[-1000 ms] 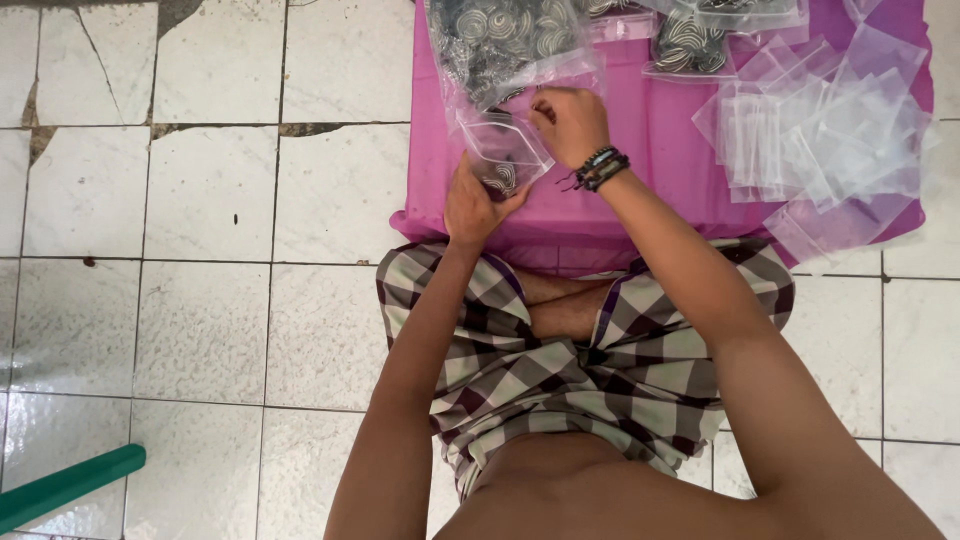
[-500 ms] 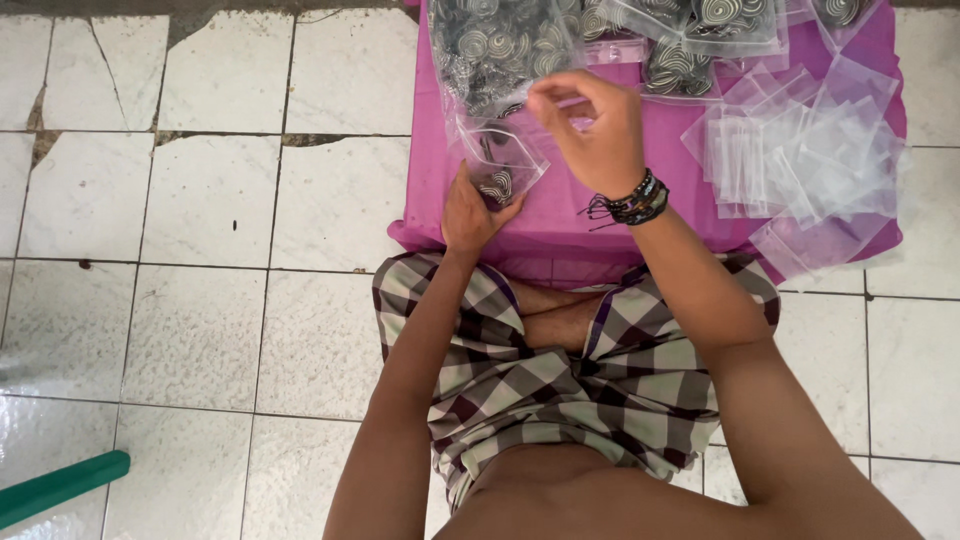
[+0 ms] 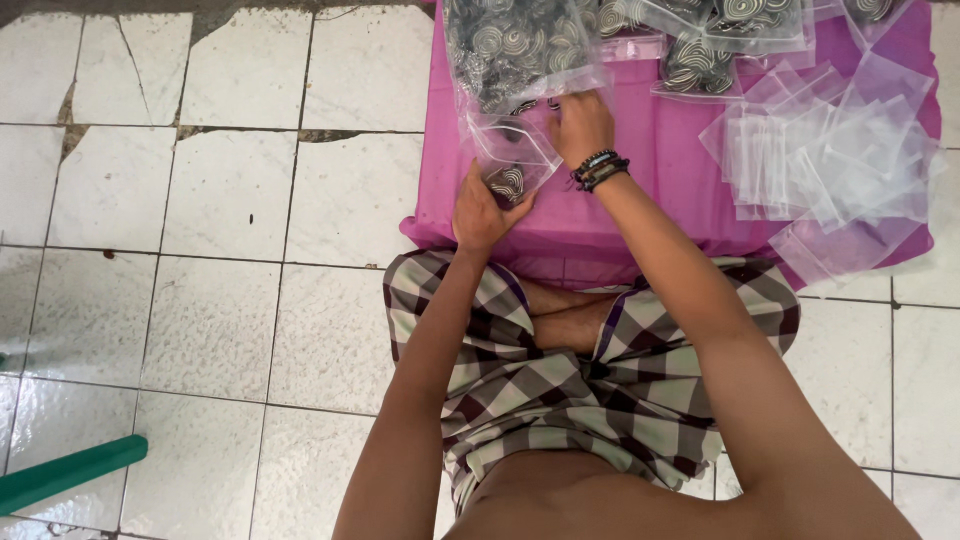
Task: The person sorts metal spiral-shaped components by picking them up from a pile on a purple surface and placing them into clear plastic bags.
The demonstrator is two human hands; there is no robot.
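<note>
Head view: left hand (image 3: 480, 212) apparently pinches small bag (image 3: 512, 152).

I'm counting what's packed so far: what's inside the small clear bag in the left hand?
The small clear bag, held by the left hand, shows dark discs with pale spiral patterns at its bottom. The plastic's creases and glare hide how many there are. The upper part looks empty.
</note>
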